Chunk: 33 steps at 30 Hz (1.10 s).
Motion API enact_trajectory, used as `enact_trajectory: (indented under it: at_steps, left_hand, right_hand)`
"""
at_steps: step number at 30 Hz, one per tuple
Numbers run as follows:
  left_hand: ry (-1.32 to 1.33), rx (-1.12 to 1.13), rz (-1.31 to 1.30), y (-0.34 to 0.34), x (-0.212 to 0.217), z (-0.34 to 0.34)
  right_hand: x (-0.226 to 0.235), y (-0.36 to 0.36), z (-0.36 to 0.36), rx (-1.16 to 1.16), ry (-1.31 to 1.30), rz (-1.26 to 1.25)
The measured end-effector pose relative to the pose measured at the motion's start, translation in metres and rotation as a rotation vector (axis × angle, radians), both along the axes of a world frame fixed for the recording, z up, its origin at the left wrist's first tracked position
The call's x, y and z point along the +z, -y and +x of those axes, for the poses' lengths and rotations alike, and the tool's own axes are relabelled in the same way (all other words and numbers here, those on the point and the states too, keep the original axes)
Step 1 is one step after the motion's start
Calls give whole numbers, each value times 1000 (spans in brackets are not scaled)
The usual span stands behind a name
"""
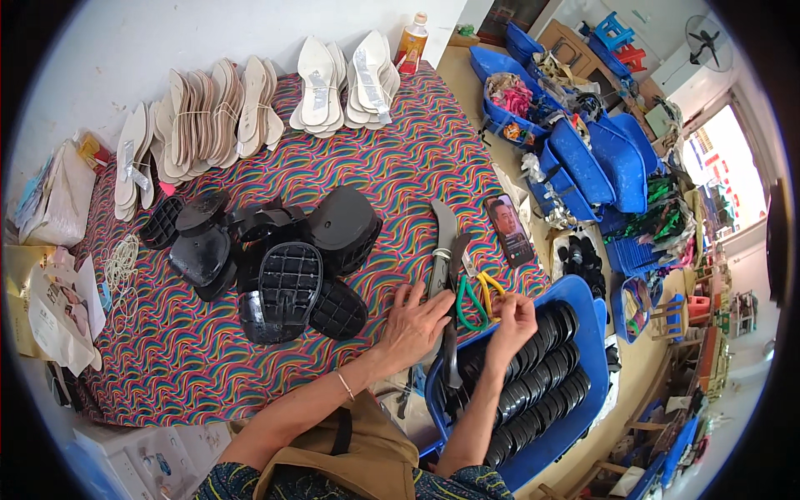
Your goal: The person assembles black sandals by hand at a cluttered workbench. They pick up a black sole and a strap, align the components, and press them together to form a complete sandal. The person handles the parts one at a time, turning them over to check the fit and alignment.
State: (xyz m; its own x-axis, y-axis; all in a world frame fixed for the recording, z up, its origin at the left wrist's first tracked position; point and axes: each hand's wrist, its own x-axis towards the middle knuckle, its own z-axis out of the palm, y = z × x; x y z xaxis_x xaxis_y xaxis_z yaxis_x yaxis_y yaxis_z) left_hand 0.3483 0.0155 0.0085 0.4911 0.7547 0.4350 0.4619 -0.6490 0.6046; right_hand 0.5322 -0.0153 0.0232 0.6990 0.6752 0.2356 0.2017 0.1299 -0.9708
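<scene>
On your far left, white string (123, 252) lies on the cloth-covered counter (400, 221), then a heap of black shoe soles (289, 279). Your left hand (415, 323) lies palm down, fingers spread, over the handle of a curved knife (440, 268). Green-handled scissors (460, 303) and a yellow-handled tool (492, 281) come next. A phone (509, 231) lies beyond. Your right hand (512, 327) curls beside the yellow handle; you cannot tell whether it grips. Rightmost, a blue tub (602, 367) holds rows of black pieces (537, 367).

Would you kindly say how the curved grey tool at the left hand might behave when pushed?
The curved grey tool is likely stiff, as it looks metallic. Flat and slim, it would probably slide, not roll. Its pale wrapping may add grip.
</scene>
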Motion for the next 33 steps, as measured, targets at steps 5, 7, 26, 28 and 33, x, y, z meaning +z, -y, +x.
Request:
enact_trajectory:
  at_steps: [5, 7, 26, 28, 33]
  left_hand:
    - [-12, 1, 23, 1, 2, 2]
    - [-24, 3, 42, 1, 4, 1]
    - [-58, 24, 65, 1, -4, 3]
    - [-75, 34, 56, 2, -3, 1]
    - [-67, 46, 58, 2, -2, 1]
  right_hand:
    - [6, 2, -6, 191, 154, -268]
    - [16, -7, -27, 243, 375, -372]
    - [6, -17, -30, 19, 853, -266]
    - [31, -5, -21, -78, 776, -141]
    - [91, 47, 34, -545, 744, 13]
